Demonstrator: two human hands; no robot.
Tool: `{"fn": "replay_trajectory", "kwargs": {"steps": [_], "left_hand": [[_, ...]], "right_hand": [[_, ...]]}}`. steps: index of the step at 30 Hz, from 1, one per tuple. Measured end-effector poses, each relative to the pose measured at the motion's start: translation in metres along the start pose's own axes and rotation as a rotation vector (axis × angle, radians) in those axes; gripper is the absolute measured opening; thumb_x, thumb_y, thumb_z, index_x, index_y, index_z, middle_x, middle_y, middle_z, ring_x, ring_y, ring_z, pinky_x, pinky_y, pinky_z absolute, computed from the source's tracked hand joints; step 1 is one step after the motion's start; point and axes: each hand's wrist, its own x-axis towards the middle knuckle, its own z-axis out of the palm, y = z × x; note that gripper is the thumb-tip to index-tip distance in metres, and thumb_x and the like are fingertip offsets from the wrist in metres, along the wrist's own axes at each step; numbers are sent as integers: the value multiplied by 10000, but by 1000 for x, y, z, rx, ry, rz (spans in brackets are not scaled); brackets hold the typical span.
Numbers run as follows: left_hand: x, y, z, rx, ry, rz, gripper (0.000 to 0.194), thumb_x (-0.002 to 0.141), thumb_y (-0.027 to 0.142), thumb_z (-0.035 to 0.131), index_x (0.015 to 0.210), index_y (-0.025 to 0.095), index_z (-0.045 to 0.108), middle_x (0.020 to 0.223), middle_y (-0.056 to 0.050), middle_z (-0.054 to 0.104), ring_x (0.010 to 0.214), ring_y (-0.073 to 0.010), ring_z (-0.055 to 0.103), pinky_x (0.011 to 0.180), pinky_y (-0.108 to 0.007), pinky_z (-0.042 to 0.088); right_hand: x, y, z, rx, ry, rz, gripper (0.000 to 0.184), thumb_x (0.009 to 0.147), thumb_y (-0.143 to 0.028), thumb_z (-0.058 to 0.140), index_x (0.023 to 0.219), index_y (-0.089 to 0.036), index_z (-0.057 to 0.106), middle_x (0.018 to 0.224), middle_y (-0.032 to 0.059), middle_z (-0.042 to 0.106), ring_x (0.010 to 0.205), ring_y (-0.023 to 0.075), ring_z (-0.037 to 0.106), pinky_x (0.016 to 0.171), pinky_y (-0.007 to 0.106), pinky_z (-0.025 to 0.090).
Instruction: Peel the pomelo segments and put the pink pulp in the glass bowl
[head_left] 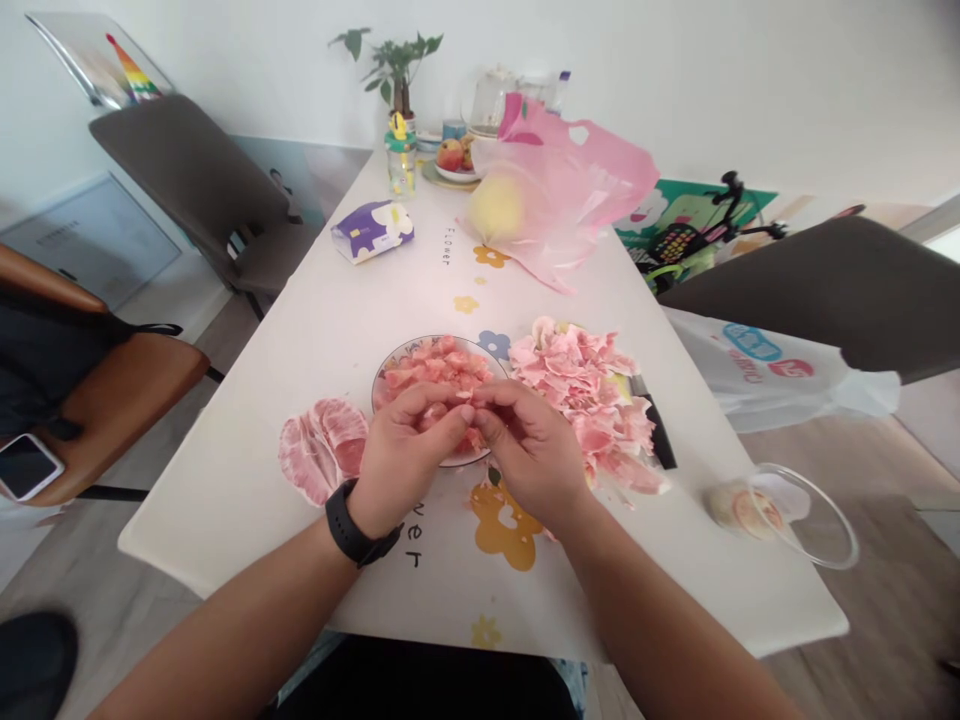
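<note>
My left hand (409, 440), with a black band on its wrist, and my right hand (536, 435) meet fingertip to fingertip over the plate (377, 385). Both are closed in a pinch on a small piece of pink pomelo (466, 398), mostly hidden by the fingers. Peeled pink pomelo flesh (435, 362) fills the plate below. Left of the plate lies a chunk of unpeeled pomelo segments (319, 450) in their pale membrane. A heap of pink pomelo peelings (581, 385) is close by my right hand, on top of something dark and flat (660, 430).
Farther back are a pink plastic bag (577, 180) with a yellow round fruit, a purple tissue pack (373, 230), a jar (401, 165) and a fruit plate (454, 175). A clear cup (802, 520) stands at the right edge. Chairs (180, 170) flank the table (255, 340).
</note>
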Motion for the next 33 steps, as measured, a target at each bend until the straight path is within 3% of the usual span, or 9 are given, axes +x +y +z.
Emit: {"fn": "replay_trajectory", "kwargs": {"steps": [10,17,24,29,33], "left_hand": [[2,2,-2,126,30,-30,103,800,297,779,826,198,791,664,22,599,604,-111,478,581,-234,406],[1,1,-1,47,21,-51,182,778,358,830,866,200,801,640,43,512,590,-103,445,576,-236,397],[4,2,-4,-42,-29,-101,189,784,363,860,832,192,796,682,26,611,616,-94,490,605,-220,428],[4,-3,-2,-184,-32,-166,186,785,345,834,815,184,746,695,32,596,613,-90,499,600,-215,434],[6,-7,0,-79,23,-141,272,779,328,785,661,189,583,628,47,483,571,-91,433,551,-227,391]], "right_hand": [[0,1,-3,-218,-38,-114,112,1016,-244,643,1058,-292,736,1041,46,787,1028,238,732,905,408,603],[-1,1,-2,-234,-19,-94,114,1031,-262,633,1085,-294,729,1046,47,784,972,221,735,849,381,614],[-2,5,-4,-288,-41,-187,133,1040,-262,622,1113,-305,726,1063,43,789,1049,236,729,906,397,601],[-3,-3,2,-217,-11,-66,94,1009,-264,623,1033,-285,712,1014,41,781,919,219,725,826,377,594],[-5,-7,9,-188,-6,-33,87,975,-222,606,946,-266,676,931,27,767,842,200,707,808,357,578]]}}
